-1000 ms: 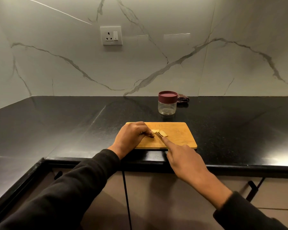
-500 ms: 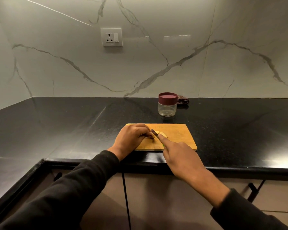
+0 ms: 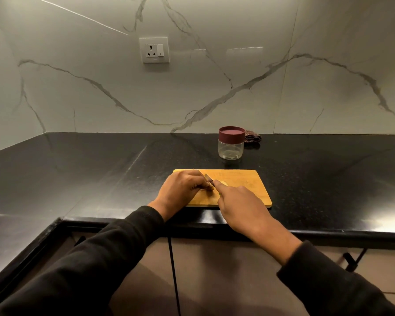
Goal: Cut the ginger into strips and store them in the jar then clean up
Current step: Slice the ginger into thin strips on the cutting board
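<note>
- I see a flat, light brown wooden cutting board [image 3: 242, 190] lying on the shiny black stone counter [image 3: 78, 174], close to the front edge.
- My left hand [image 3: 180, 190] rests on the left part of the board. Its fingers are curled down and pinch a small pale piece of ginger [image 3: 209, 187] against the wood.
- My right hand [image 3: 240, 206] is just beside the left one, almost touching it. It grips a small knife with a thin grey blade [image 3: 208, 178], and its first finger lies straight along the top of the blade.
- The blade tip pokes up between the two hands, right at the ginger. I cannot tell if the edge is in the ginger or only on it.
- A pale cut bit of ginger [image 3: 224, 182] shows just past the right fingertip, on the board.
- The small round clear jar with a dark red lid [image 3: 231, 144] stands upright behind the board, well apart from it. The lid is on.
- A dark brown folded cloth [image 3: 252, 139] lies just behind the jar, by the wall.
- A white wall socket [image 3: 154, 50] sits up on the white marble wall [image 3: 283, 87].
- Both arms wear black sleeves [image 3: 100, 258].
</note>
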The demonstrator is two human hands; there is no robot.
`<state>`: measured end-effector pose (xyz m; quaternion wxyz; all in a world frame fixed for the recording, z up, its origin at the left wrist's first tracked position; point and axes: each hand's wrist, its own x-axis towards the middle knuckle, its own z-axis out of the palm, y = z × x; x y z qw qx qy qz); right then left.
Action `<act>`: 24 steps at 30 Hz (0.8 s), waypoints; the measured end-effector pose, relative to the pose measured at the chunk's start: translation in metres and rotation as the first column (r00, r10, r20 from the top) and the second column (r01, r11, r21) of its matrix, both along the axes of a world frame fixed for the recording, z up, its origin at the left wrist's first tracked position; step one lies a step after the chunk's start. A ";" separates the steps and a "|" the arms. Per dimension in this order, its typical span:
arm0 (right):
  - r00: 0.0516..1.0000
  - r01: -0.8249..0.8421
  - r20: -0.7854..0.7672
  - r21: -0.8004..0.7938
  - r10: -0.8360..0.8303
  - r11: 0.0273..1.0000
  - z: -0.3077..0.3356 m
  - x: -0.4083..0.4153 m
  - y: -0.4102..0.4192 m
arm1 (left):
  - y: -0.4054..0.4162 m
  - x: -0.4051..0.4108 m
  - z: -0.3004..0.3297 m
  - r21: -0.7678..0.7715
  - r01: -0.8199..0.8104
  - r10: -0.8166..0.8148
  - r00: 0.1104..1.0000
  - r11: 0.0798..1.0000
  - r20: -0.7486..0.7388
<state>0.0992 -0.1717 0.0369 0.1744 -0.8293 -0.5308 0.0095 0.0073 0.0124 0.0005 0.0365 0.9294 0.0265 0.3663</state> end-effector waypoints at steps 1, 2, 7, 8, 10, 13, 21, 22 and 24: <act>1.000 -0.002 0.005 -0.004 0.002 1.000 0.001 0.000 0.002 | 0.000 0.000 0.000 0.007 -0.003 0.003 1.000 1.000 -0.001; 1.000 -0.004 0.007 -0.009 0.004 1.000 0.001 0.001 0.003 | 0.000 0.000 0.000 0.014 -0.004 0.004 1.000 1.000 0.000; 1.000 -0.005 0.011 -0.016 0.006 1.000 0.001 0.004 0.009 | 0.000 0.000 0.000 0.033 0.005 -0.005 1.000 0.999 0.006; 1.000 -0.006 0.013 -0.014 0.006 1.000 0.000 0.004 0.009 | 0.000 0.001 0.000 0.036 0.003 -0.003 1.000 0.999 0.005; 1.000 -0.008 0.015 -0.006 0.008 1.000 -0.001 0.003 0.009 | 0.000 0.001 0.000 0.032 -0.003 0.003 1.000 0.999 0.003; 1.000 -0.012 0.013 0.004 0.011 1.000 -0.002 0.003 0.008 | 0.001 0.001 0.000 0.023 -0.010 0.010 1.000 1.000 0.004; 0.999 -0.031 0.013 -0.010 0.031 0.999 -0.006 0.003 0.007 | 0.001 0.002 0.000 -0.004 -0.012 0.012 1.000 1.000 -0.001; 0.999 -0.035 -0.003 -0.015 0.035 0.999 -0.007 0.003 0.005 | 0.001 0.001 0.000 -0.011 -0.013 0.013 1.000 1.000 0.000; 0.999 -0.041 -0.029 -0.024 0.040 0.999 -0.012 0.001 0.000 | 0.002 0.002 0.000 -0.016 -0.025 0.025 1.000 1.000 -0.008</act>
